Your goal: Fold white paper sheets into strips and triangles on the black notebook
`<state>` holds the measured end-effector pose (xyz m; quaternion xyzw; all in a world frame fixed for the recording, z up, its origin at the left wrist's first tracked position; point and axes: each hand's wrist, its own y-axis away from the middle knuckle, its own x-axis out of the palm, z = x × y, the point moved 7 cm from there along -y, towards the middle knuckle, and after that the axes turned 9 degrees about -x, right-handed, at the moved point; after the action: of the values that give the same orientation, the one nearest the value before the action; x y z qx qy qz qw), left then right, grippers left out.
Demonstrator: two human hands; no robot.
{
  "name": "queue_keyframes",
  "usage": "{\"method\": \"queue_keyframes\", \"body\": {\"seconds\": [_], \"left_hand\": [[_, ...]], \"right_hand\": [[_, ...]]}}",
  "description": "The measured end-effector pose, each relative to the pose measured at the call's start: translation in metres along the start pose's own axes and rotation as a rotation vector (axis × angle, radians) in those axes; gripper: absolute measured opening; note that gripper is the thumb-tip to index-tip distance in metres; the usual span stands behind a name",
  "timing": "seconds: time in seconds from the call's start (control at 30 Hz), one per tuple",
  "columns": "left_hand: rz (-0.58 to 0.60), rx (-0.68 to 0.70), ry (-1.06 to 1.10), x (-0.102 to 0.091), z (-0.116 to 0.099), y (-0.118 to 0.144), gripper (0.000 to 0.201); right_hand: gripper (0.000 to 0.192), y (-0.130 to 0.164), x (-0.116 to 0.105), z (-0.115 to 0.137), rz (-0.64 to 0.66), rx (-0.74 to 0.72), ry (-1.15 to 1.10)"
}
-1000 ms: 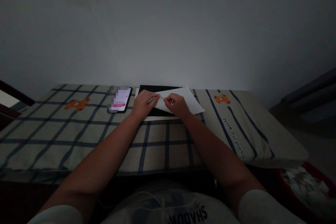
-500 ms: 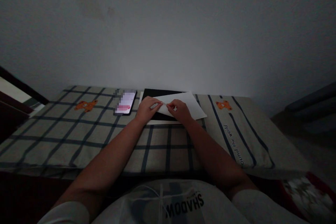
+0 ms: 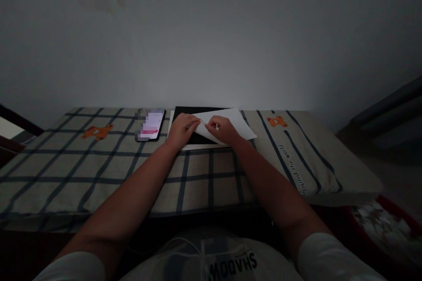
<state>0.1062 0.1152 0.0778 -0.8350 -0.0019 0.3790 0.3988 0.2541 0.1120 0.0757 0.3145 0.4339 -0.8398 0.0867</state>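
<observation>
A white sheet of paper (image 3: 239, 124) lies at a slant over a black flat board or folder (image 3: 189, 110), with its left corner between my hands. My left hand (image 3: 181, 131) pinches that corner with thumb and fingertips. Close beside it, my right hand (image 3: 223, 129) is closed on the paper's near edge, fingers curled. Under the black piece, a white edge (image 3: 194, 146) of another sheet or pad shows along the front. Whether the paper's corner is folded is too small to make out.
Left of the papers lies a phone (image 3: 151, 125) with its screen lit and partly pixelated. A checked cloth with bear prints covers the table (image 3: 211, 175). A pale wall (image 3: 211, 44) rises behind it. At the lower right is a red-rimmed container (image 3: 392, 228) with whitish contents.
The view has shifted slightly, so the table sits a little higher and further left. Both hands stay at the paper's corner, with my right fingers curled slightly differently.
</observation>
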Motion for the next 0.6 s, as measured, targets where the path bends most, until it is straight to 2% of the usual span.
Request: {"method": "queue_keyframes", "body": {"seconds": [0.17,0.3,0.6], "left_hand": [[0.028,0.016,0.028,-0.001,-0.006,0.000,0.022],[0.033,0.004,0.023,-0.003,-0.008,-0.001,0.023],[0.002,-0.015,0.045,-0.001,-0.003,-0.002,0.023]], "right_hand": [[0.025,0.000,0.005,-0.008,-0.050,0.170,-0.273],[0.024,0.002,0.016,-0.017,-0.030,0.310,-0.555],[0.030,0.004,0.017,-0.029,-0.041,0.408,-0.657]]}}
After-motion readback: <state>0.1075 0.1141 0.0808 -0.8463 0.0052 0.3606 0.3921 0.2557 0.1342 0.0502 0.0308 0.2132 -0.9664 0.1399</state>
